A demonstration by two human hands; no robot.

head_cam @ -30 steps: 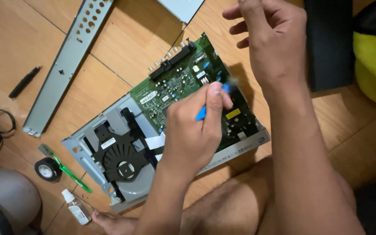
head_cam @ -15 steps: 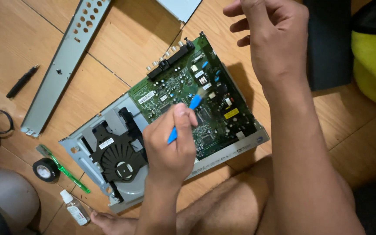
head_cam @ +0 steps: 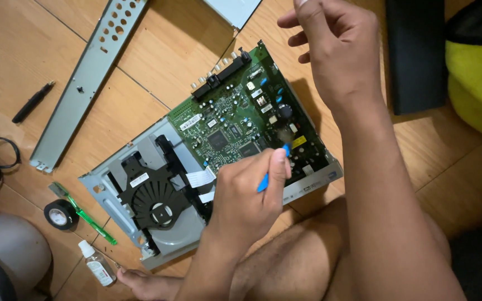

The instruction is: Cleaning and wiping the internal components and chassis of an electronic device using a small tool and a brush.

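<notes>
since the earlier frame the blue brush [head_cam: 271, 167] has slid down toward the near edge of the green circuit board [head_cam: 241, 131], its blurred bristle end now over the parts just beside the yellow label, while the right hand stays raised much as before

that board sits in the open metal chassis [head_cam: 104, 189] of a disc player on the wooden floor, with the black disc drive [head_cam: 154, 200] just beside it, on the left

left hand [head_cam: 246, 195] comes up from below the board, fingers curled shut around the brush handle, thumb pressed along it, wrist bent slightly inward

right hand [head_cam: 336, 47] hovers above the board's far right corner, fingers loosely curled; i cannot tell whether it pinches anything

risk, as i judge it: a hard stroke could catch a tall capacitor or the white ribbon cable [head_cam: 199, 178] beside the drive and bend or unseat it, and the raised hand leaves the chassis unsteadied

further left of the board lie a black tape roll [head_cam: 59, 214], a green screwdriver [head_cam: 85, 214], a small bottle [head_cam: 97, 265] and a perforated metal strip [head_cam: 87, 78]
</notes>
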